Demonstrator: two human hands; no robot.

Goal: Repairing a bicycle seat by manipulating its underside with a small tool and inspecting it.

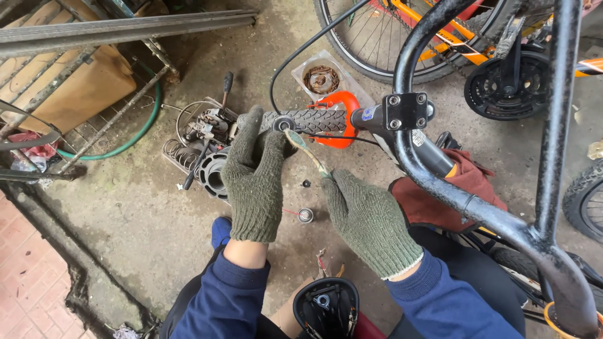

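Note:
Both my hands wear green knit gloves. My left hand (254, 179) rests its fingers against the hub end of a small black-tyred wheel (311, 119) with an orange rim, set in the black bicycle frame (440, 182). My right hand (367, 220) grips the handle of a thin worn tool (308, 152) whose tip reaches the wheel's axle nut (286, 123). The tool's handle is hidden inside the glove.
Loose parts, springs and a black-handled tool (201, 147) lie on the concrete floor. A small metal cap (305, 215) sits between my hands. A red rag (452, 188), an orange bicycle (452, 37), a green hose (125, 141), a metal rack (75, 69) and a black saddle (326, 307) surround me.

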